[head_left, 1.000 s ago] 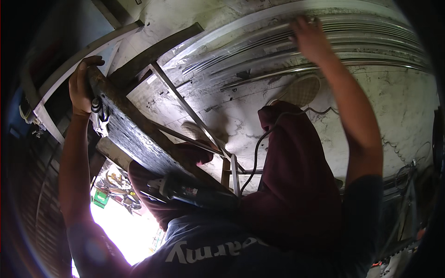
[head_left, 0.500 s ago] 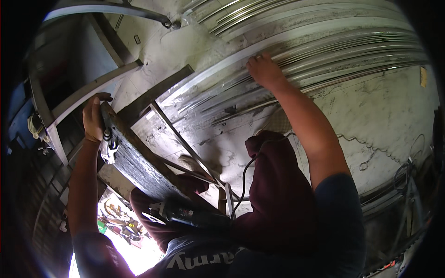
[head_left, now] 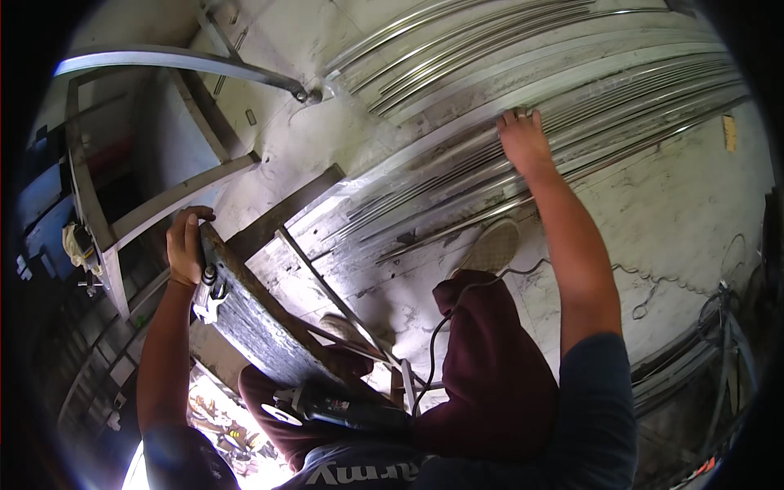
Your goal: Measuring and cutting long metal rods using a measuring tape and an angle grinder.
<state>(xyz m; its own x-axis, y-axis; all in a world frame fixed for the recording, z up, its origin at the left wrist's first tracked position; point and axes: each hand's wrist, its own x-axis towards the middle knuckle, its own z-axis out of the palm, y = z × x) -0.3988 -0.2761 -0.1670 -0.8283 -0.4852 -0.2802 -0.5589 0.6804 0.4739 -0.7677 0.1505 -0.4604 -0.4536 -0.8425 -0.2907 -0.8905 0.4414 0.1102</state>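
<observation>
My left hand (head_left: 186, 249) is wrapped over the far end of a worn, dark wooden plank (head_left: 265, 327) that slants toward my lap. A metal clamp-like tool (head_left: 214, 298) sits against the plank just below that hand. Farther right, my right hand (head_left: 524, 145) reaches down over long, shiny metal rods (head_left: 465, 173) on the floor. Its fingers are bent and apart, and no rod shows lifted in them. At the plank's near end, by my lap, lies a dark power tool (head_left: 351, 408) with a pale disc beside it; a black cord (head_left: 441, 322) runs from it.
More metal rods (head_left: 425, 61) lie at the far side. Left of the plank stands a metal frame (head_left: 184, 192), with a curved metal bar (head_left: 175, 61) beyond. My shoe (head_left: 490, 245) is near the rods. A coiled cable (head_left: 653, 278) crosses the floor at right.
My right hand has moved right along the rods. The view has shifted, and my shoe now shows more fully. The left hand keeps its place on the plank's end.
</observation>
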